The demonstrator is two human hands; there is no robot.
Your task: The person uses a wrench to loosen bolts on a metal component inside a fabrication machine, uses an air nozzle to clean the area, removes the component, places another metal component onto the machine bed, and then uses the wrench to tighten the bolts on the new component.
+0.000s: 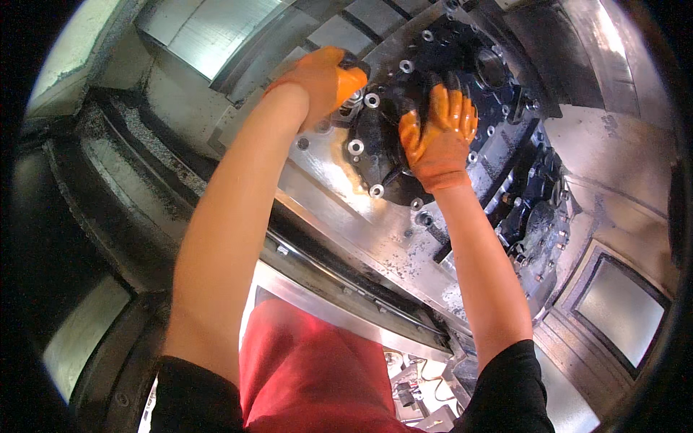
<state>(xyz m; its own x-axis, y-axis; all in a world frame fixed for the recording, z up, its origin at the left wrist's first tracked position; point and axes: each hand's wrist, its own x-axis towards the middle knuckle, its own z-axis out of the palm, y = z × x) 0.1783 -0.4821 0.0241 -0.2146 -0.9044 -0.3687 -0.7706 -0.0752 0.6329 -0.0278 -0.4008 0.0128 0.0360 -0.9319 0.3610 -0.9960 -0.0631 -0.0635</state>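
Note:
Orange work gloves with dark fingertips cover both my hands. My right hand (440, 133) lies on a black metal casting (377, 148), its fingers stretched out over the dark surface. Bright round machined bosses with holes ring this casting. At its left edge my left hand (317, 83) is closed, fingers curled over beside a small shiny metal fitting (351, 102). The glove hides whatever lies between those fingers. Beneath the casting is a metal fixture plate (328, 173), wet and reflective.
A second dark casting (530, 216) with several bolts stands lower right. The machine's door rail (346, 278) runs across in front of me. Metal chips lie along the left ledge (151, 137). A window panel (621, 310) is set in the right wall.

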